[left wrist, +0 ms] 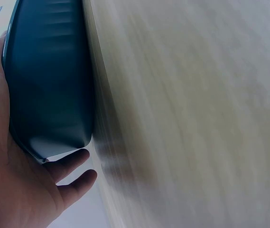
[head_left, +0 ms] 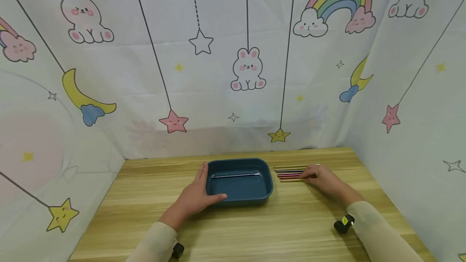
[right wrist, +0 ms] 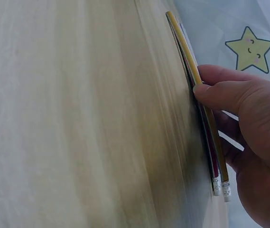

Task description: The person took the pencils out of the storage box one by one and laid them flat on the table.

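A dark blue rectangular dish (head_left: 238, 201) stands on the wooden table. My left hand (head_left: 194, 193) rests against its left end, thumb over the near rim and fingers along the left side. The left wrist view shows the dish wall (left wrist: 49, 80) close by, with two fingers extended past its corner. To the right of the dish lie several slim pencils (head_left: 289, 175) in gold, dark and red, side by side. My right hand (head_left: 322, 179) pinches them near their right ends. In the right wrist view, the thumb lies on a yellow pencil (right wrist: 184, 45); white ends show below.
The wood-grain table (head_left: 255, 233) runs up to a white cloth backdrop (head_left: 218, 104) printed with rabbits, stars and moons. Cloth also stands on the left and right sides. A small black camera (head_left: 342, 225) sits at the right wrist.
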Available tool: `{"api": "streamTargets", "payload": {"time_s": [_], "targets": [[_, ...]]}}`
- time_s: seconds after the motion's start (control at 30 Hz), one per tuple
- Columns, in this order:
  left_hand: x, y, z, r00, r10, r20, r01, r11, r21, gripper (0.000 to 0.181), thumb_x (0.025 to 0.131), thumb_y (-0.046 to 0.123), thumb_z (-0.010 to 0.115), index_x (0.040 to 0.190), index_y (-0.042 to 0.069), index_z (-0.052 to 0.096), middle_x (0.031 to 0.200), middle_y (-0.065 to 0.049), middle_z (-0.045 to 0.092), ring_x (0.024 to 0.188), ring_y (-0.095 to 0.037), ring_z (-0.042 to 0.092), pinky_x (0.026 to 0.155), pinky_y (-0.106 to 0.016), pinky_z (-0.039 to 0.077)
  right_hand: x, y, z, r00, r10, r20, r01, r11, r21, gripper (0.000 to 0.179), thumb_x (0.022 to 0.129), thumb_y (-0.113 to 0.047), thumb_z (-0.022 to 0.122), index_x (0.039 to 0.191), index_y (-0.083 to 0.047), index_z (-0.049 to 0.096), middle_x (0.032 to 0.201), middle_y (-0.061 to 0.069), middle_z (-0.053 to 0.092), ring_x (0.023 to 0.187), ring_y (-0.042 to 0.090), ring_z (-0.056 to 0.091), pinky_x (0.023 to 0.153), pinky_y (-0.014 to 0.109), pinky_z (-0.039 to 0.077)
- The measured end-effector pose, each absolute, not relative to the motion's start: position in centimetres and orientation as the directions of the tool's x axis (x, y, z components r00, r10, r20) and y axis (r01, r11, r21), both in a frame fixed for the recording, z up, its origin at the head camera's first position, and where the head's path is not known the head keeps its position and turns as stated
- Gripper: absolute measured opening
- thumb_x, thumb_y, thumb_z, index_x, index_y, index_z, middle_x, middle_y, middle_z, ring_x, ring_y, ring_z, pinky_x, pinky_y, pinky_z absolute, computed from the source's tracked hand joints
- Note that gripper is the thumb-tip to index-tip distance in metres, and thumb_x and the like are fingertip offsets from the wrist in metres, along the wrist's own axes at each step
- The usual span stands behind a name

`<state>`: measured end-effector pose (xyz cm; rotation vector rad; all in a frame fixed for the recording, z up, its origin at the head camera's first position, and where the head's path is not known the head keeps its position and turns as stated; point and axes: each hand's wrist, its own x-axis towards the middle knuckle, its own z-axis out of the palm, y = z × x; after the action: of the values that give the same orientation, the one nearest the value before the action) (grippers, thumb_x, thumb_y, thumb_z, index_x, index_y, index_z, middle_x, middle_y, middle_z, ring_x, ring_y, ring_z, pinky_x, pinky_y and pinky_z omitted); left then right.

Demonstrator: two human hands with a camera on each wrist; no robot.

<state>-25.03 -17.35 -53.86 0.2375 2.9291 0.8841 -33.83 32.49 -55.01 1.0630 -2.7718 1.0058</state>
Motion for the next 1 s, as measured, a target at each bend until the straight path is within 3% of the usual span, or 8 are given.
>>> {"api": "streamTargets", "payload": {"time_s": [0.27,0.57,0.8,1.0], "targets": [[-25.04,-17.43,-53.96,-0.985,0.172,-0.020,0.132,0.820,0.556,0.138,0.087,0.076,0.081,0.179,0.008,0.003,0.186,-0.012,0.001,0.143,-0.044,0.059,0.110,-0.062,0.053,-33.96,32.36,-55.25,-0.759,-0.603,0.245,-0.620,0.558,-0.551,0.021,0.100,0.004,0.078,0.113,-0.009,0.088,0.106,0.000,0.078,0.097,0.020,0.072,0.083,0.033,0.060],[-24.93,-17.37,-53.52,-0.985,0.174,-0.019,0.134,0.819,0.558,0.139,0.087,0.078,0.080,0.179,0.009,0.003,0.186,-0.012,0.002,0.137,-0.043,0.064,0.106,-0.061,0.056,-33.94,32.18,-55.55,-0.788,-0.567,0.241,-0.594,0.595,-0.541,0.022,0.100,0.003,0.078,0.114,-0.010,0.088,0.104,-0.002,0.076,0.098,0.015,0.069,0.084,0.034,0.059],[-24.95,-17.33,-53.64,-0.985,0.174,-0.023,0.131,0.819,0.559,0.138,0.087,0.076,0.081,0.179,0.009,0.003,0.186,-0.012,0.002,0.142,-0.044,0.060,0.109,-0.062,0.054,-33.74,32.01,-55.53,-0.797,-0.553,0.244,-0.581,0.588,-0.562,0.021,0.100,0.004,0.078,0.112,-0.010,0.088,0.101,-0.001,0.075,0.094,0.014,0.068,0.080,0.032,0.057],[-24.97,-17.30,-53.71,-0.985,0.172,-0.025,0.129,0.820,0.557,0.138,0.087,0.077,0.081,0.179,0.009,0.003,0.186,-0.012,0.002,0.139,-0.043,0.063,0.106,-0.061,0.056,-33.53,32.07,-55.44,-0.829,-0.511,0.227,-0.533,0.602,-0.594,0.020,0.101,0.001,0.079,0.112,-0.013,0.088,0.106,-0.004,0.075,0.104,0.023,0.070,0.089,0.037,0.058]]}}
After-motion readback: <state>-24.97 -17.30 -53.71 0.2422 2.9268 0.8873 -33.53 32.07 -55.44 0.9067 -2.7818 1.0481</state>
